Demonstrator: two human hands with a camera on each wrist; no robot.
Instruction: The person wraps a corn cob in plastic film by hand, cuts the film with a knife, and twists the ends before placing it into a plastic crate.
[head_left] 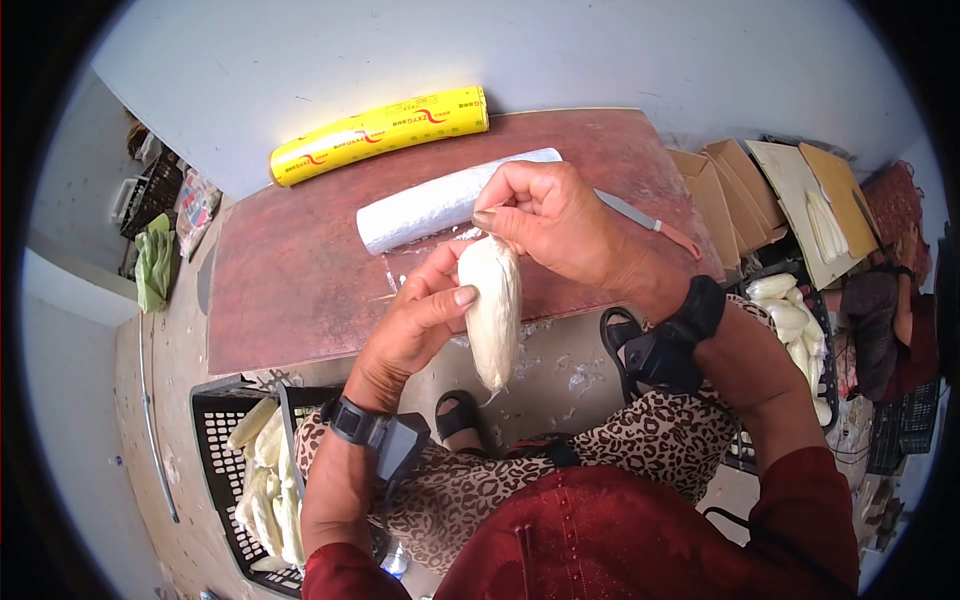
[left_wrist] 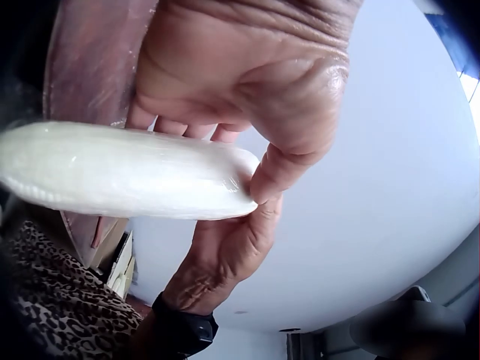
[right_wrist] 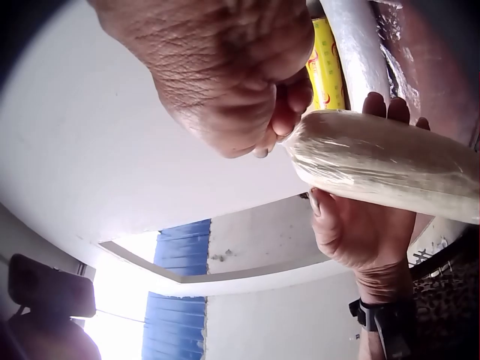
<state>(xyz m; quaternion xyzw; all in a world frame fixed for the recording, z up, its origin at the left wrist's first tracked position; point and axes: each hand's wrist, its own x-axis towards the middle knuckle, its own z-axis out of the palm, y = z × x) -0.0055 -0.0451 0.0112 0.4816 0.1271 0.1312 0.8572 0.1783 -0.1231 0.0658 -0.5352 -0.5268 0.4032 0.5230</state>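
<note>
A pale ear of corn [head_left: 492, 320], wrapped tightly in clear film, hangs upright in front of the table's near edge. My left hand [head_left: 412, 318] holds it near the top, thumb on one side and fingers behind. In the left wrist view, faint kernel rows show along the wrapped corn [left_wrist: 127, 169]. At its upper end my right hand [head_left: 560, 222] pinches the gathered film between thumb and curled fingers. The right wrist view shows the film drawn to a point at the end of the corn [right_wrist: 382, 154], under the right fingertips.
On the reddish table [head_left: 280, 275] lie a white film roll [head_left: 420, 213], a yellow printed roll [head_left: 380, 135] and an orange-handled knife [head_left: 630, 210]. Black crates of pale ears stand left [head_left: 215, 450] and right [head_left: 830, 380]. Cardboard [head_left: 730, 200] and another person [head_left: 875, 320] are at right.
</note>
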